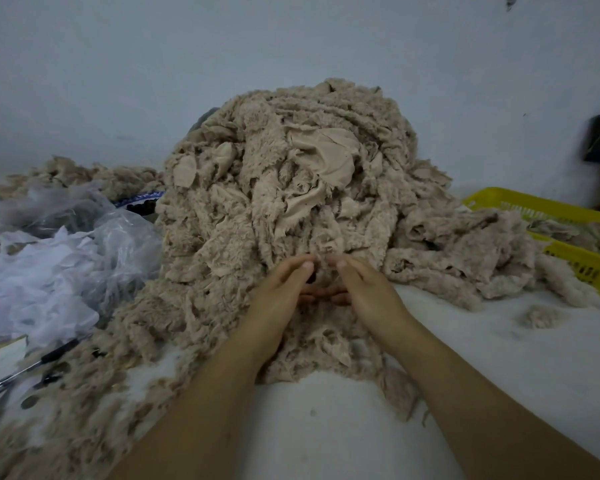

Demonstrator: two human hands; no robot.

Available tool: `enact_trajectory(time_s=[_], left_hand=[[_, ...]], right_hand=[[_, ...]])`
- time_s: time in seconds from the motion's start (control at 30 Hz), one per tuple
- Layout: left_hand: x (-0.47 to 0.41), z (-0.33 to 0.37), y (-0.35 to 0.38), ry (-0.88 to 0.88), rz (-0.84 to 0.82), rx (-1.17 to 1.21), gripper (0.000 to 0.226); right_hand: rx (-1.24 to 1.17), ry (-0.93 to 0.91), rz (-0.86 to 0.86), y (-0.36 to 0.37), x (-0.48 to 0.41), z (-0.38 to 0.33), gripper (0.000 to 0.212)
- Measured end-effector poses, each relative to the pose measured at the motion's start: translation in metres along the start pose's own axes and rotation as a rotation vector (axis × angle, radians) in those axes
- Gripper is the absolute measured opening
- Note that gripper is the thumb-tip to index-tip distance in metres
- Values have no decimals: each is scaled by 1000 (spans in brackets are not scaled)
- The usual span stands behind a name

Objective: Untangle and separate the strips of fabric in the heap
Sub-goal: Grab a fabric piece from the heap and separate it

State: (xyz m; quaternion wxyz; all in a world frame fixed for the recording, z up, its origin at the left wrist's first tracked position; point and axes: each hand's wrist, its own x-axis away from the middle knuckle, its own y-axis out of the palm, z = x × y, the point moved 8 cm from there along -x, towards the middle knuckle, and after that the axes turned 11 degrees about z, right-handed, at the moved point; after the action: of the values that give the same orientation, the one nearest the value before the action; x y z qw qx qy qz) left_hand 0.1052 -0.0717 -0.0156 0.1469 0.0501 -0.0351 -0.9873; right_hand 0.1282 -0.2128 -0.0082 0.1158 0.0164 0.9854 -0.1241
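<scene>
- The heap (291, 174) of beige, fuzzy fabric stands tall against the wall in the middle of the table (326, 434), with its foot spilling toward you and off to your left. Most of the job looks to be ahead of you.
- Your left hand (281, 296) and right hand (364, 292) meet at the front foot of the heap, almost touching each other.
- Both hands have fingers curled under and thumbs on top, pinching one strip (321, 263) where it lies knotted into the pile. You hold nothing free of the heap yet.
- Some fabric lies in the yellow basket (520, 199) on your right, and more drapes from the heap over its near rim. I cannot tell whether this is sorted work or overflow.
- A smaller pile (94, 174) sits far left behind the plastic bags (66, 271). That may be separated strips, though this is only a guess.
- A loose tuft (539, 315) lies alone on the table at your right.
- By my judgement you are at the start of freeing one strip, with nearly all the heap left to untangle.
</scene>
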Motion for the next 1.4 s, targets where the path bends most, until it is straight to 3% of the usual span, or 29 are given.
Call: enact_trajectory(time_s=[0.13, 0.23, 0.33, 0.47, 0.53, 0.6, 0.63, 0.7, 0.77, 0.83, 0.9, 1.0, 1.07, 1.13, 1.2, 1.27, 1.33, 1.4], left_hand=[[-4, -4, -6, -68, 26, 58, 10], [-4, -9, -7, -151, -9, 70, 18], [-5, -9, -8, -190, 10, 105, 27], [-6, -9, -9, -303, -5, 320, 37], [-4, -6, -2, -382, -104, 511, 44], [-6, -4, -2, -400, -97, 626, 41], [-7, -3, -5, -347, -69, 558, 36], [-3, 4, -7, -124, -70, 193, 28], [12, 8, 11, 79, -202, -141, 22], [29, 4, 34, 156, -367, -333, 22], [35, 1, 44, 207, -432, -436, 27], [30, 3, 35, 236, -376, -476, 23], [23, 6, 23, 200, -266, -419, 21], [16, 12, 8, 177, -55, -348, 20], [8, 20, -13, 146, 176, -199, 26], [1, 23, -30, 121, 280, -61, 31], [-1, 21, -26, 112, 179, -15, 21], [2, 14, -8, 157, -16, -187, 17]], right_hand=[[284, -371, -137, 18, 21, -35, 30], [337, -487, -244, 36, 37, -46, 26], [295, -514, -215, 30, 38, -52, 23], [306, -508, -226, 33, 40, -51, 24], [262, -444, -249, 37, 40, -48, 34], [158, -322, -286, 37, 38, -38, 35], [102, -256, -291, 35, 35, -31, 32], [10, -120, -205, 24, 26, -16, 30], [-61, 27, -23, 6, 12, -1, 34], [-228, 161, 28, -3, 4, 11, 31], [-323, 221, -69, 3, 5, 14, 26], [-182, 178, -74, 6, 6, 16, 30], [-79, 107, 48, -3, 4, 11, 28], [-3, 29, 137, -15, 3, 2, 30], [94, -88, 49, -12, 7, -7, 31], [152, -241, -180, 11, 24, -19, 30], [185, -353, -384, 36, 44, -27, 30], [187, -367, -463, 47, 53, -30, 34]])
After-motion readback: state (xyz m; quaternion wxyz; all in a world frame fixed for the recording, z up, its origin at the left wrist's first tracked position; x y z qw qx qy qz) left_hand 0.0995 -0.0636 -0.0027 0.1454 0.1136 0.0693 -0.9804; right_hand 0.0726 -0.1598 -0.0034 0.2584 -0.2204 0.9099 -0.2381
